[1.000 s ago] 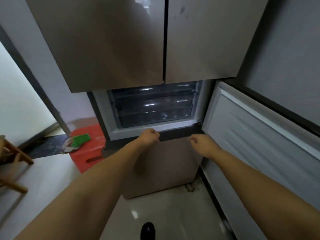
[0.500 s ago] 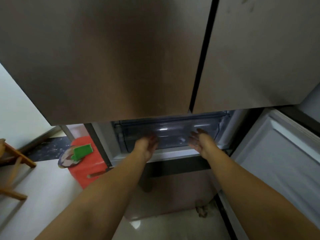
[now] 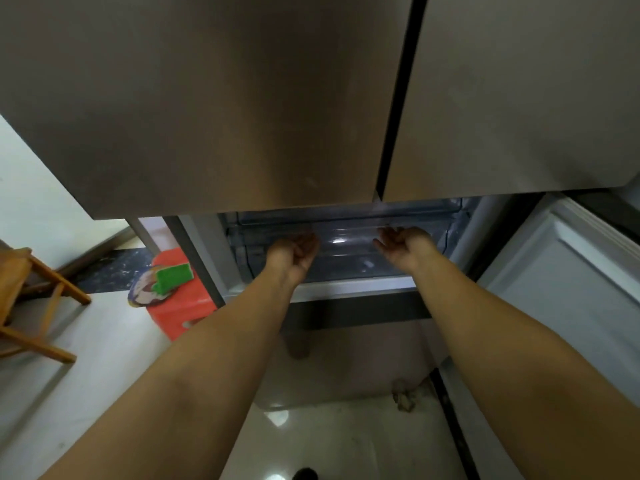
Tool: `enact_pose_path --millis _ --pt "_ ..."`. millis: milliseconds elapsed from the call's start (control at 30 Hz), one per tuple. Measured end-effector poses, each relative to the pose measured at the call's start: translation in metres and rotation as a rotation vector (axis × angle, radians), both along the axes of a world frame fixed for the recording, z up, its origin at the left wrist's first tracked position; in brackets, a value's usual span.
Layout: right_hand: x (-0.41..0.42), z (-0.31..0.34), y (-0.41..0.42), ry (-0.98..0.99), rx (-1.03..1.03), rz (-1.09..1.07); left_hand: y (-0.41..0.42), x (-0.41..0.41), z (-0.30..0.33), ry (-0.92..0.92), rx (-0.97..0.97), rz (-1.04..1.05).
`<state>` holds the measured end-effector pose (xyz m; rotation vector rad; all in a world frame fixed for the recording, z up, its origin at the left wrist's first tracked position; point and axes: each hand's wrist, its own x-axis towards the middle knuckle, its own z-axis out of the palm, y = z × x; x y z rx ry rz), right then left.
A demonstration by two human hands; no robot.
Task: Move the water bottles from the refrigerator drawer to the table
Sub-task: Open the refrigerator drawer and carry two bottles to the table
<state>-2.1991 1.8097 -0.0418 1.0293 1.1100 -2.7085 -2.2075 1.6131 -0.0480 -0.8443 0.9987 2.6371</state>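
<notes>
**Both hands at the front of the clear refrigerator drawer**

Head view, looking down and forward along both bare forearms toward the refrigerator.

- Left hand (image 3: 294, 249): palm turned up, fingers (image 3: 306, 239) curled upward against the front lip of the clear plastic drawer (image 3: 346, 244). They appear hooked under the lip; a firm grasp cannot be confirmed because the fingertips sit in shadow under the upper doors.
- Right hand (image 3: 403, 244): also palm up, fingers (image 3: 384, 235) bent and spread loosely at the same drawer front, touching or just short of the lip. Cannot tell whether it holds the edge.
- Drawer: transparent, inside the open lower compartment, directly beneath the two closed upper doors (image 3: 214, 105). A bright glare spot sits between the hands on its front face.
- Water bottles: none can be made out through the drawer front; contents are dim and unclear.
- Lower compartment door (image 3: 568, 271): swung open to the right, its pale inner liner facing the camera.
- Below the compartment: a closed lower door panel (image 3: 349, 362), then glossy pale floor (image 3: 332, 441).
- Left of the refrigerator: a red stool (image 3: 180, 306) with a green item (image 3: 175, 277) resting on a round printed object on top; farther left, a wooden chair (image 3: 38, 306).
</notes>
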Motion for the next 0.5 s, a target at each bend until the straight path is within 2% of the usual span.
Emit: enact_pose_path --millis 267,500 --pt "0.037 -0.005 0.005 -0.11 0.17 0.087 -0.005 0.046 -0.007 -0.044 -0.052 -0.048" --pt "0.072 -0.005 0.004 -0.195 0.261 0.136 0.004 0.081 -0.011 -0.093 -0.114 0.02"
